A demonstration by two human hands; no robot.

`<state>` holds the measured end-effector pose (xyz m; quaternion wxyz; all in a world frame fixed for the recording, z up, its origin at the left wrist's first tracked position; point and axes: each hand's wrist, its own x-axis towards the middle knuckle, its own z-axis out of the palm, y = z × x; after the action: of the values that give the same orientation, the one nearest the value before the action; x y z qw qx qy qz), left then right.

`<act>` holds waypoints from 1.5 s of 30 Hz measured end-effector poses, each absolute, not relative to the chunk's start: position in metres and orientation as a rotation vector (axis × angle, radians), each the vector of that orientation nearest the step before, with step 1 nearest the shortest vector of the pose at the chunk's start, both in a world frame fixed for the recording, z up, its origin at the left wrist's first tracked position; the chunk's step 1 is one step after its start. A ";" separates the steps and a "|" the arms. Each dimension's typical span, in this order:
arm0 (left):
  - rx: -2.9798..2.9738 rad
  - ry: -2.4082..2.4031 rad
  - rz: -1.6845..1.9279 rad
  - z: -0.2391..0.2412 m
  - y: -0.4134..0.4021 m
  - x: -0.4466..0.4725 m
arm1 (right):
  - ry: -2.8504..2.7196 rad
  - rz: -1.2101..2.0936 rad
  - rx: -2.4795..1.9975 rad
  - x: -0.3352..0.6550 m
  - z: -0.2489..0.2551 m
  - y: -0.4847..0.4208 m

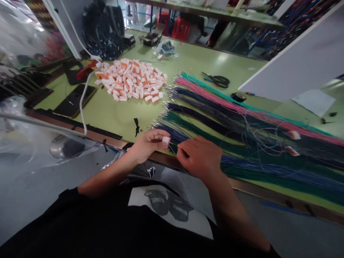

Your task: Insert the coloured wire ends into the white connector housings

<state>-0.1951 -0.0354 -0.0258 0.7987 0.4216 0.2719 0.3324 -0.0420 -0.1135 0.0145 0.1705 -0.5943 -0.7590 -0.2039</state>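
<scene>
Between the thumb and fingers of my left hand (151,145) is a small white connector housing (166,140), held over the table's front edge. My right hand (201,154) is just to its right, thumb and index finger pinched on a thin wire (172,149) whose end points at the housing. Whether the wire's tip is inside the housing cannot be made out. Past my hands lie bundles of cut wires with bare metal ends: dark blue (172,133), dark green (188,125), black (206,117), pink (204,94) and teal (199,81).
A heap of white and orange connector housings (131,79) covers the table's left middle. Beside it are a phone (75,101) and a white cable (82,107). Black-handled scissors (220,81) and a tape roll (238,97) lie behind the wires. Two wired connectors (292,134) rest on the bundles.
</scene>
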 end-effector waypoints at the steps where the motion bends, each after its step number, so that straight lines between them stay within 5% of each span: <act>1: 0.903 0.581 0.715 -0.026 -0.035 -0.195 | -2.146 -0.540 -1.698 -0.042 0.014 -0.113; 21: 0.884 0.612 0.681 -0.022 -0.037 -0.196 | -2.004 0.043 -1.784 -0.050 0.000 -0.105; 26: 0.943 0.602 0.645 -0.026 -0.036 -0.198 | -2.116 0.518 -1.612 -0.002 0.030 -0.087; 31: 0.904 0.611 0.658 -0.027 -0.037 -0.198 | -1.638 -0.138 -2.327 0.087 0.036 -0.040; 45: 0.994 0.622 0.651 -0.016 -0.039 -0.199 | -1.554 -0.306 -2.466 0.109 -0.001 -0.020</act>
<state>-0.1987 -0.0387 -0.0161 0.7836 0.4604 0.2880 0.3017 0.1092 -0.0199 -0.0012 0.1053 -0.8367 -0.5273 -0.1037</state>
